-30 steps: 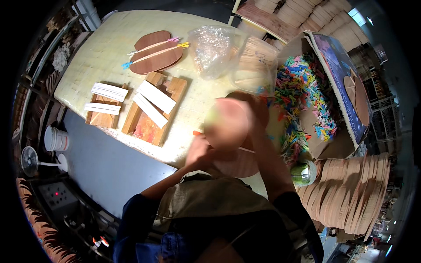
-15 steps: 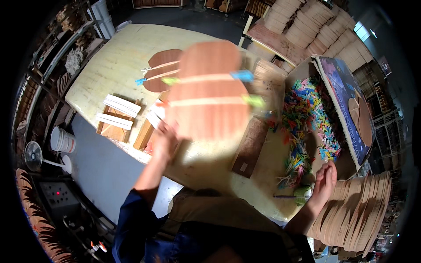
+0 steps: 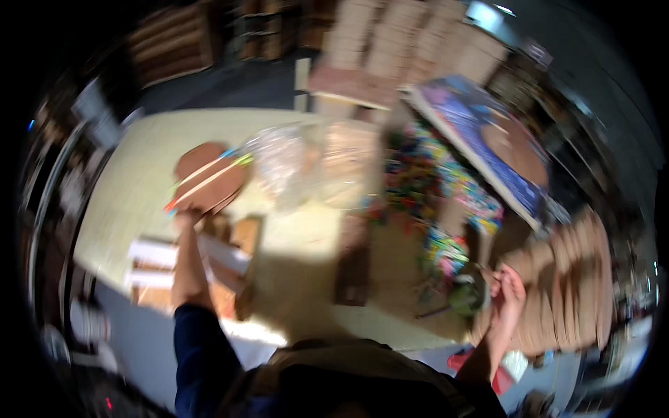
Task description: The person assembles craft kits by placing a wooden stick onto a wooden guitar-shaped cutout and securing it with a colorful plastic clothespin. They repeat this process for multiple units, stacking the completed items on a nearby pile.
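Beyond the left hand's fingers [image 3: 187,217] lies the brown oval board [image 3: 208,182], touching.

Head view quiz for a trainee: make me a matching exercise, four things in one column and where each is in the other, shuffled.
Things:
1. left hand
2. right hand
3. clear plastic bag
4. blue board

Places:
A. leaning tilted at the far right of the table
B. at the stack of brown cardboard pieces on the right
C. at the near edge of the brown oval pieces with coloured sticks
D. on the table, just right of the oval pieces

Pairs: 1-C, 2-B, 3-D, 4-A
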The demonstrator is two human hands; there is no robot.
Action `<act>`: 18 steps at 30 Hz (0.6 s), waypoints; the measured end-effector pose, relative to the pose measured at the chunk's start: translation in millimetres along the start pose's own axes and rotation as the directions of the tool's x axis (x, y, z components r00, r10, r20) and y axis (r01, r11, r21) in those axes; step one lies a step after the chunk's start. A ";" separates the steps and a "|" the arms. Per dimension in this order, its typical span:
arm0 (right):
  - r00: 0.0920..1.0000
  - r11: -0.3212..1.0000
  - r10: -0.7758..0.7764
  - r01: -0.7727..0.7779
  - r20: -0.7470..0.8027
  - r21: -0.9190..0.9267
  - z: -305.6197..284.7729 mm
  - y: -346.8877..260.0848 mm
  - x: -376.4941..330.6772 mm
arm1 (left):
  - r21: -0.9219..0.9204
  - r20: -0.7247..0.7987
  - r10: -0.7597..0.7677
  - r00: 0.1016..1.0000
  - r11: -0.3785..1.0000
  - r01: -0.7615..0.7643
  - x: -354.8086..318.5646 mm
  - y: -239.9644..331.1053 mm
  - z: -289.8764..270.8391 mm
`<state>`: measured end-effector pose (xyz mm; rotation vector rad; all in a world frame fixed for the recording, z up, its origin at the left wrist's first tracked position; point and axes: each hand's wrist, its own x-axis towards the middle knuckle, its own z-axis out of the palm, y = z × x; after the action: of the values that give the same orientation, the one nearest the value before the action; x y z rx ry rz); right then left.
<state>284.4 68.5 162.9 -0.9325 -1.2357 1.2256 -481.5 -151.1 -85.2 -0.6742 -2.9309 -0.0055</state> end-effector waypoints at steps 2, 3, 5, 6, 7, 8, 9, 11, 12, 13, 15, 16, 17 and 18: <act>0.999 0.994 -0.001 -0.003 -0.033 -0.112 -0.6 -23.2 -6.0 | -0.045 -0.021 -0.138 0.990 0.990 0.137 14.4 -6.8 11.6; 0.995 0.990 -0.031 0.017 -0.100 -0.143 -0.8 -32.0 -9.0 | -0.143 -0.034 -0.348 0.937 0.930 0.340 21.9 -14.9 19.3; 0.946 0.941 -0.272 0.223 -0.176 -0.254 -1.3 -66.3 -18.4 | -0.418 -0.107 -0.764 0.636 0.615 0.669 28.3 -1.9 28.0; 0.859 0.857 -0.465 0.375 -0.216 -0.355 -0.8 -85.2 -16.6 | -0.506 -0.217 -0.785 0.581 0.599 0.620 19.7 2.2 25.9; 0.733 0.718 -0.641 0.467 -0.228 -0.516 -7.7 -111.8 -22.1 | -0.607 -0.407 -0.618 0.673 0.733 0.306 -24.8 71.9 -6.4; 0.576 0.571 -0.773 0.446 -0.268 -0.689 -27.2 -136.5 -27.5 | -0.532 -0.358 -0.465 0.810 0.814 0.232 -73.7 144.5 -77.0; 0.418 0.448 -0.867 0.415 -0.271 -0.792 -44.5 -154.4 -28.1 | -0.468 -0.588 -0.169 0.791 0.869 -0.162 -62.3 141.8 -66.5; 0.290 0.379 -0.914 0.363 -0.283 -0.852 -71.8 -200.6 -17.9 | -0.781 -0.562 0.031 0.826 0.308 -0.543 -166.2 257.2 -152.9; 0.340 0.372 -0.900 0.269 -0.274 -0.888 -102.9 -217.8 -4.9 | -0.726 -0.595 0.267 0.758 0.226 -0.650 -203.8 284.9 -183.0; 0.385 0.356 -0.883 0.179 -0.268 -0.917 -140.5 -233.9 6.9 | -0.697 -0.590 0.486 0.645 0.098 -0.711 -240.9 312.9 -213.3; 0.563 0.323 -0.747 -0.159 -0.354 -0.933 -216.5 -259.9 21.1 | -0.816 -0.482 0.700 0.527 -0.140 -0.560 -300.6 367.9 -244.8; 0.592 0.008 -0.777 -0.329 -0.213 -0.944 -279.9 -264.4 19.5 | -0.507 -0.705 0.691 0.161 -0.331 -0.796 -330.1 392.7 -274.9; 0.692 -0.052 -0.632 -0.485 -0.347 -0.873 -276.8 -261.0 22.0 | -0.509 -0.722 0.686 0.091 -0.438 -0.741 -355.0 409.2 -300.3; 0.736 0.283 -0.487 -0.375 -0.470 -0.883 -292.3 -249.2 28.3 | -0.507 -0.741 0.671 0.021 -0.538 -0.673 -377.4 426.4 -322.7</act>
<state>609.2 89.4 368.7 -1.9972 -1.2828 -0.2707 82.2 57.7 173.7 -2.7341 -1.0288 -1.5563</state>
